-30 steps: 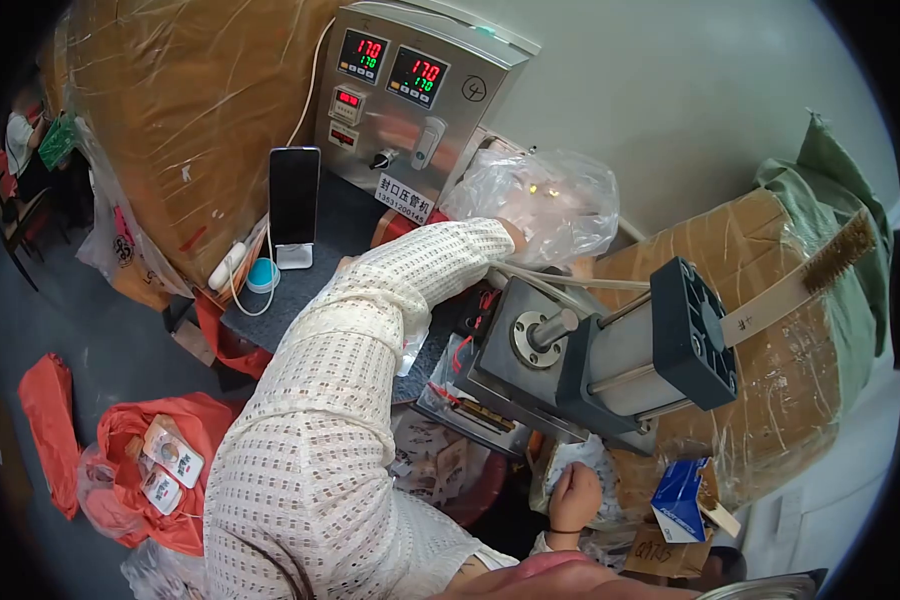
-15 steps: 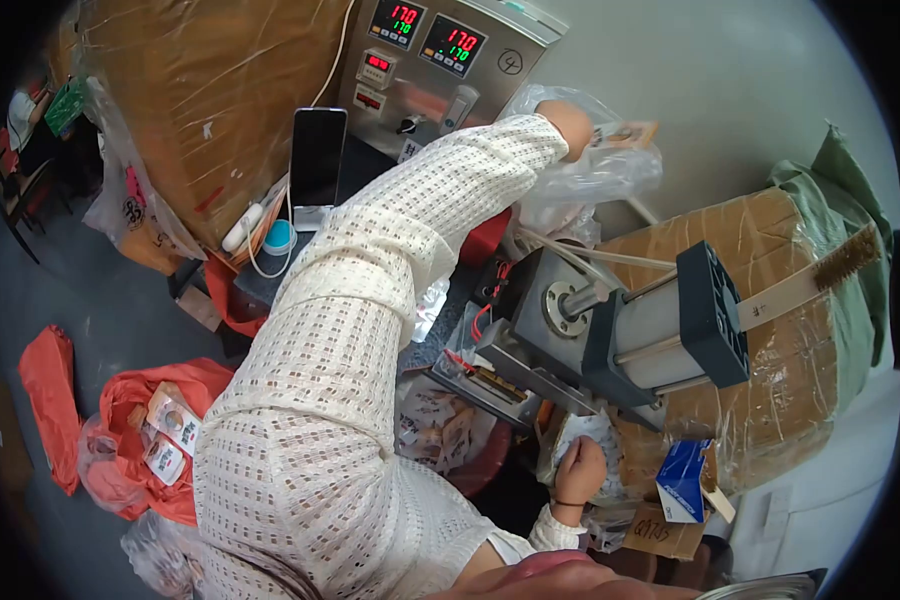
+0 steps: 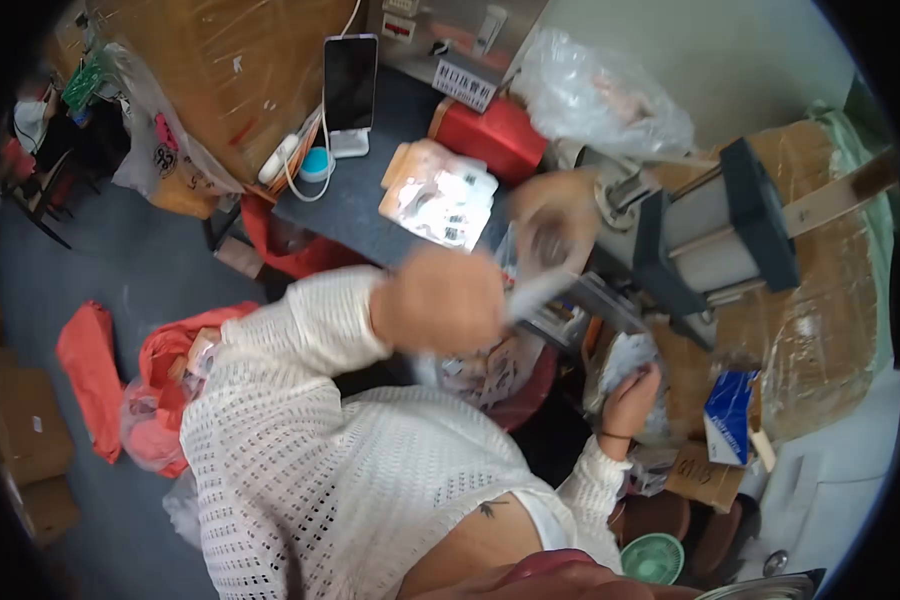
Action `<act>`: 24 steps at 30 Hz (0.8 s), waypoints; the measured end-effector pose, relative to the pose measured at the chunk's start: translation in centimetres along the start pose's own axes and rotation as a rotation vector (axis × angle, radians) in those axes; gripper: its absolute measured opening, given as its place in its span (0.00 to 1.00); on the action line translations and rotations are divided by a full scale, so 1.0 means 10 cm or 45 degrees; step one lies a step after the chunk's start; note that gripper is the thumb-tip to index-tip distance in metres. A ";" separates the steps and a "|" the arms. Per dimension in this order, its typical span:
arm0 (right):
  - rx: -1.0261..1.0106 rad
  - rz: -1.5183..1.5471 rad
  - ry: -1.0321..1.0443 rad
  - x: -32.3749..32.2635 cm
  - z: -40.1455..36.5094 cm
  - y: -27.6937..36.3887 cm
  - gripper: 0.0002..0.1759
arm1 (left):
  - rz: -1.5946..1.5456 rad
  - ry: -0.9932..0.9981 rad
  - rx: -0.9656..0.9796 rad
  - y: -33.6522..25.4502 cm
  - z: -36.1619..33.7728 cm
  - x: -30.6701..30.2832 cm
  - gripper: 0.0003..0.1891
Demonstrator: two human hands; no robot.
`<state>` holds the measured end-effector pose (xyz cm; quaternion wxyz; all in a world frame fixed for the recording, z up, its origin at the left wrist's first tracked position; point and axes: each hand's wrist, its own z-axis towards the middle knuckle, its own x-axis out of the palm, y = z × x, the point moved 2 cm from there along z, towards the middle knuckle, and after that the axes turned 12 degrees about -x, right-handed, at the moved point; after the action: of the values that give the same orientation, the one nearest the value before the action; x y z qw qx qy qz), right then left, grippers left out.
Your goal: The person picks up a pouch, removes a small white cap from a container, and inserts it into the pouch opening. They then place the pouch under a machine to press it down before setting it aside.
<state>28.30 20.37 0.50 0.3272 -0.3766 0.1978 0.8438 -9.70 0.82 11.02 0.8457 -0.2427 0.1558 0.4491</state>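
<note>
My left hand (image 3: 440,300), smeared by motion, is in front of my chest with its fingers closed. A blurred brown-and-white pouch (image 3: 552,225) extends from its fingertips, close to the metal machine with a cylinder (image 3: 695,225). My right hand (image 3: 630,402) is low on the right, its fingers curled at the edge of some whitish material (image 3: 628,358); what they grip is hidden. Printed pouches (image 3: 440,195) lie in a stack on the dark table (image 3: 390,110), beyond my left hand. Below the machine, a red tub (image 3: 535,395) holds more pouches.
A phone (image 3: 350,85) stands on the table near a red box (image 3: 490,135). A clear plastic bag (image 3: 610,95) is at the back. Taped cartons (image 3: 820,290) flank the machine on the right. A blue box (image 3: 732,415) and red bags (image 3: 90,380) are lower down.
My left hand has come back from the plastic bag by the control panel toward my chest, with a pouch. The view has tilted down. My right hand stays by the whitish material.
</note>
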 end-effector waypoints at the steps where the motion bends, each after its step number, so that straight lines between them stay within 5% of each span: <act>1: -0.062 0.003 -0.003 0.07 -0.04 -0.07 0.15 | -0.006 0.406 -0.028 -0.23 -0.43 0.14 0.11; 2: -0.056 0.009 0.035 0.03 -0.01 0.00 0.14 | -0.394 0.434 0.077 -0.40 -0.60 0.31 0.15; 6: -0.180 -0.002 0.009 0.03 -0.02 -0.02 0.17 | -0.608 0.624 -0.208 -0.38 -0.88 0.86 0.14; 8: -0.311 -0.040 -0.071 0.01 0.00 0.00 0.18 | -0.129 0.485 -0.423 -0.13 -0.50 0.58 0.19; 9: -0.289 -0.049 -0.072 -0.02 0.02 0.03 0.18 | 0.075 0.472 -0.758 0.05 -0.43 0.49 0.22; 11: -0.252 -0.069 -0.081 -0.11 0.06 0.09 0.20 | 0.507 0.174 -0.671 0.70 -0.58 0.56 0.34; 13: -0.040 0.145 0.022 -0.23 0.03 0.06 0.21 | 0.731 0.453 -0.646 1.11 -0.93 0.58 0.40; 14: 0.060 0.249 0.067 -0.26 0.00 0.02 0.21 | 0.783 0.626 -0.620 1.13 -1.04 0.57 0.41; 18: 0.015 0.443 -0.124 -0.54 0.01 0.27 0.16 | 0.827 0.658 -0.389 0.44 -1.17 0.53 0.30; 19: -0.178 0.267 -0.218 -0.59 0.04 0.36 0.13 | 0.605 0.565 -0.532 0.42 -1.22 0.55 0.25; 23: -0.026 0.774 0.067 -0.59 0.14 0.84 0.10 | -0.549 0.529 -1.454 0.08 -1.03 0.68 0.13; 24: 0.020 0.935 0.127 -0.54 0.18 1.01 0.10 | -0.591 0.562 -1.434 -0.04 -0.95 0.73 0.11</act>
<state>23.04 12.11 6.68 -0.0043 -0.3186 0.3418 0.8841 -5.76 0.37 -0.29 0.6120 -0.7632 0.0099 0.2069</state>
